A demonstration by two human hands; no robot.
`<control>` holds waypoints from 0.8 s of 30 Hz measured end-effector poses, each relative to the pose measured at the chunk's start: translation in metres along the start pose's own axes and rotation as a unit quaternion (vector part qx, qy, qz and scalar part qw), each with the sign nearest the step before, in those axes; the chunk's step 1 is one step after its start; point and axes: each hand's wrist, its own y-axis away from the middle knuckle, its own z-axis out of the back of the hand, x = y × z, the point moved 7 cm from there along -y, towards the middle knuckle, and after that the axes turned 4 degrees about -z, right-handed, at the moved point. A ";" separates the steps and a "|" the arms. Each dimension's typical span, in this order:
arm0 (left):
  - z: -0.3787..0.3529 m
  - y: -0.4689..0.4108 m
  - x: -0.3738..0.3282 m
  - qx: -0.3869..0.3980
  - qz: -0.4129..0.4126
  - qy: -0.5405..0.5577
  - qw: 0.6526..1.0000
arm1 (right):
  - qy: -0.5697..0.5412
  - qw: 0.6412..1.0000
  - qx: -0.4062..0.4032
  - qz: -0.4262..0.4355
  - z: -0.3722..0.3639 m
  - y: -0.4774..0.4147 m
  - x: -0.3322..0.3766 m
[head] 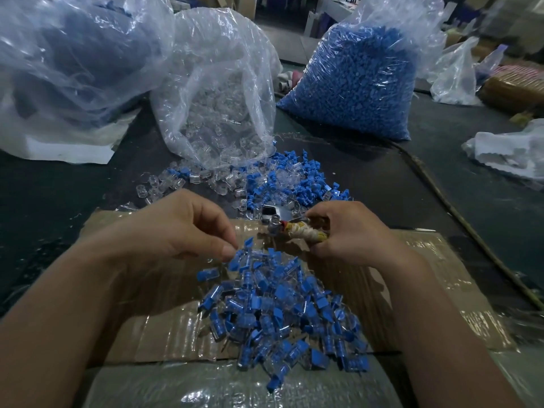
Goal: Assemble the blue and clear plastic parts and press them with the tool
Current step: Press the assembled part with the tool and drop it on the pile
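Head view: right hand (350, 231) curled around tool (294, 231), handle mostly hidden; left hand (182, 228) pinched, contents unclear.

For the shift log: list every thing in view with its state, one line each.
Left hand: fingers curled, tips at the assembled parts pile; grip unclear.
Right hand: grips the tool by its wrapped handle.
Tool: held, metal head pointing left.
Assembled parts pile: heaped on the cardboard.
Loose blue and clear parts: scattered, unassembled.
Clear-parts bag: open, on its side, spilling.
Blue-parts bag: upright, full.
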 end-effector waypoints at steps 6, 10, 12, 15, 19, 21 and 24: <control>0.000 -0.001 0.003 -0.023 -0.003 0.034 0.999 | -0.006 1.000 0.023 0.012 0.001 0.003 0.000; 0.026 -0.004 0.008 -0.285 -0.057 0.009 0.957 | -0.004 0.999 0.029 0.020 0.000 0.003 -0.002; 0.023 -0.006 0.006 -0.336 -0.087 -0.093 0.933 | -0.005 0.999 0.038 0.026 -0.001 0.004 -0.003; 0.007 -0.018 0.010 -0.268 -0.095 -0.236 0.929 | 0.000 0.998 0.056 0.032 -0.004 0.004 -0.005; 0.000 -0.029 0.015 -0.190 -0.078 -0.326 0.923 | -0.010 0.995 0.101 0.021 -0.009 0.005 -0.009; 0.000 -0.032 0.017 -0.179 -0.057 -0.339 0.922 | -0.016 0.994 0.111 0.016 -0.010 0.005 -0.011; -0.003 -0.037 0.023 -0.148 -0.011 -0.383 0.912 | -0.016 0.994 0.103 0.012 -0.008 0.005 -0.013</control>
